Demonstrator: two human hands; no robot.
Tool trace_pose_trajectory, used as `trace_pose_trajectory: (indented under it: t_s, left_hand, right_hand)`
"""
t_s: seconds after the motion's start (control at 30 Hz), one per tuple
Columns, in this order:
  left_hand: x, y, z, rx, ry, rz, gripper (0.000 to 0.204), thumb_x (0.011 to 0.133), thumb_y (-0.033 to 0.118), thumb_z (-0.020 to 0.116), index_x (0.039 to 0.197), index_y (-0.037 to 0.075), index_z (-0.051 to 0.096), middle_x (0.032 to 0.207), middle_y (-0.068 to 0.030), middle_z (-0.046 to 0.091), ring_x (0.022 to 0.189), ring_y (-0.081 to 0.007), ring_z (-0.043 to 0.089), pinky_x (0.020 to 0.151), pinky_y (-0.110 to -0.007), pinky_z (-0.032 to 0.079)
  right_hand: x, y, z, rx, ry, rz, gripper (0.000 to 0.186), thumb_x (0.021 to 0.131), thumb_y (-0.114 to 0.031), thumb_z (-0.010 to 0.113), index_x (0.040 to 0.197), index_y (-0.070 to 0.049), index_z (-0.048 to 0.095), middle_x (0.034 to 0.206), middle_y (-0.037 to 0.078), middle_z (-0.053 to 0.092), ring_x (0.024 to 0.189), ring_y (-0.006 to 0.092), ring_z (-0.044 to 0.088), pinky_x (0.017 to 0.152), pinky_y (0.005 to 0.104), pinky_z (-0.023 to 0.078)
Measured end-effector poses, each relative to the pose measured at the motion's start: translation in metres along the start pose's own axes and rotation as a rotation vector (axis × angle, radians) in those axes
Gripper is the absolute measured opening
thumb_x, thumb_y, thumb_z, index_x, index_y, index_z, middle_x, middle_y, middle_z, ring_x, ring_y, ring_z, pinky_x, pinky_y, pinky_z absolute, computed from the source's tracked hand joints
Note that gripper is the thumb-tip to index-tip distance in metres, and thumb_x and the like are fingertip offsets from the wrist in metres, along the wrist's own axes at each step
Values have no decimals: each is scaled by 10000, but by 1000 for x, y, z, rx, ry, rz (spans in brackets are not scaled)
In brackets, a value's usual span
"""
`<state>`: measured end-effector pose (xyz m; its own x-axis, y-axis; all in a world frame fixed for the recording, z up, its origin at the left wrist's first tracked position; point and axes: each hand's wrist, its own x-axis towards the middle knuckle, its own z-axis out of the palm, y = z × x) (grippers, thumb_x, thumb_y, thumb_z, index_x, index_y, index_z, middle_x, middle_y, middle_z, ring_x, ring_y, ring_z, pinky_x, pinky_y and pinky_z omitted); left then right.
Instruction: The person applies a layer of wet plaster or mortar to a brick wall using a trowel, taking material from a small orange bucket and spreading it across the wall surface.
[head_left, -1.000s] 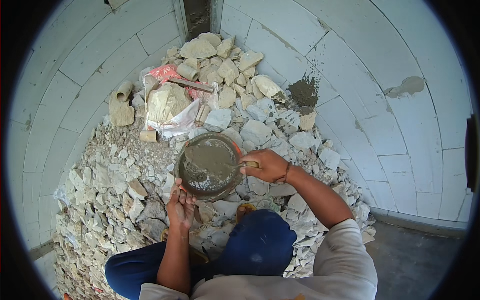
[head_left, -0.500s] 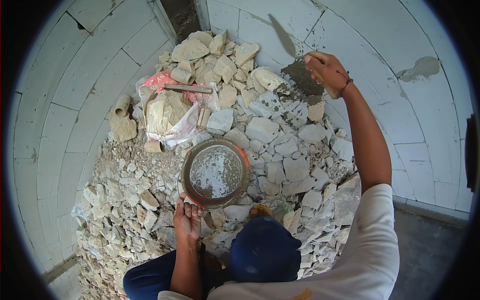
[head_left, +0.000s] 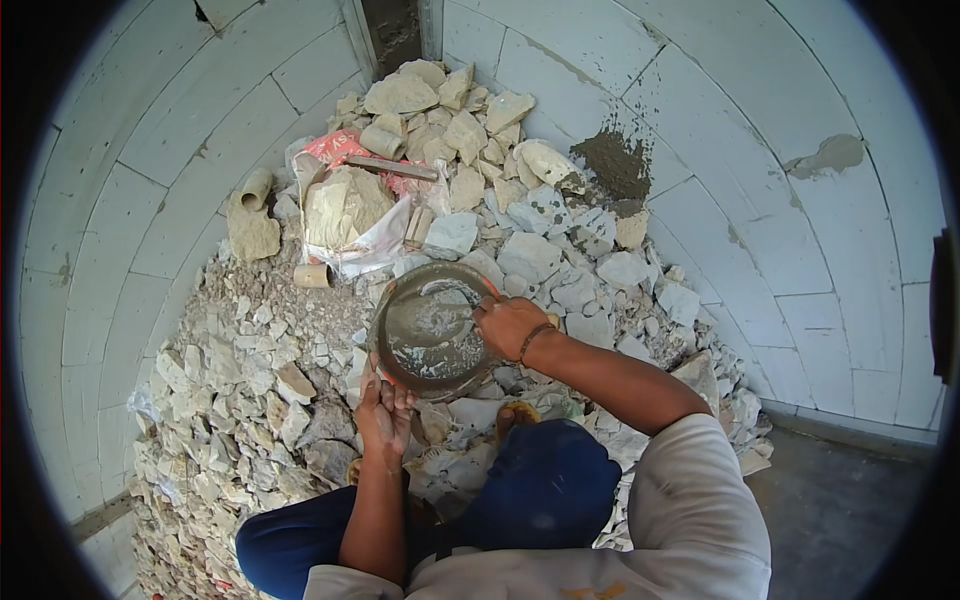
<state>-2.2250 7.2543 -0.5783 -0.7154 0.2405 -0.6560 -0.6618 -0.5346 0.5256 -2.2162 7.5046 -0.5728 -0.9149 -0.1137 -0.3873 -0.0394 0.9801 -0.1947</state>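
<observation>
A round mortar bucket [head_left: 412,276] with an orange outer rim rests on the rubble in front of me, its inside coated with wet grey mortar. Fingers of my left hand [head_left: 384,415] are closed on its near-left rim. My right hand [head_left: 510,331] is closed round a trowel's handle at the bucket's right side. The trowel's blade reaches into the bucket, where it is hard to tell from the grey mortar. Up on the right wall, just above the stones, is a dark patch of fresh mortar [head_left: 613,163] with splashes around it.
Broken stone [head_left: 530,258] heaps up into the corner between two pale block walls [head_left: 800,245]. Left of centre lie a torn red-and-white sack [head_left: 375,250], a wooden strip [head_left: 392,167] and several short pipe pieces [head_left: 311,275]. Grey floor [head_left: 815,510] shows at lower right.
My right hand has come down from the wall with the trowel, now inside the bucket. The bucket is tilted differently, my left hand still at its rim. The view has shifted slightly.
</observation>
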Motion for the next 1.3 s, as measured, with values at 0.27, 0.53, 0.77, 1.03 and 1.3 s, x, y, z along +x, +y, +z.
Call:
trace_pose_trajectory:
  t_s: [0.27, 0.53, 0.77, 1.03, 1.3]
  left_hand:
    - [-1, 1, 4, 27, 16, 24, 461, 992, 194, 314, 1427, 48, 261, 561, 35, 311, 513, -93, 409, 601, -295, 431]
    - [-1, -1, -4, 18, 11, -4, 461, 989, 208, 348, 1419, 55, 280, 563, 32, 325, 509, -100, 394, 596, -302, 438]
    - [7, 1, -11, -5, 58, -21, 500, 950, 205, 437, 1404, 41, 303, 602, 11, 426, 548, -134, 467, 619, -308, 468]
    - [5, 7, -20, -112, -78, -74, 382, 975, 147, 359, 1342, 47, 392, 630, 40, 399, 599, -106, 428, 642, -294, 422]
    - [2, 4, -16, -171, 8, -22, 375, 983, 161, 330, 1322, 27, 419, 615, 39, 378, 542, -105, 417, 584, -277, 419]
  right_hand:
    - [-22, 88, -48, 794, 25, -243, 316, 899, -294, 576, 1063, -27, 614, 891, 119, 651, 707, 208, 636, 638, 345, 514]
    - [36, 273, -112, 959, 152, 814, 287, 920, -309, 532, 953, -33, 601, 746, 30, 575, 576, 102, 530, 471, 267, 471]
    - [5, 174, -169, 355, 242, -66, 290, 870, -314, 602, 981, -50, 639, 789, 87, 616, 671, 188, 599, 628, 341, 478]
    - [27, -22, -18, -210, -103, -92, 153, 762, -129, 592, 837, -71, 711, 885, 133, 686, 807, 259, 674, 727, 364, 531]
    - [-17, 15, -24, 93, 217, -161, 239, 826, -222, 600, 968, -42, 667, 879, 132, 656, 801, 268, 659, 757, 359, 514]
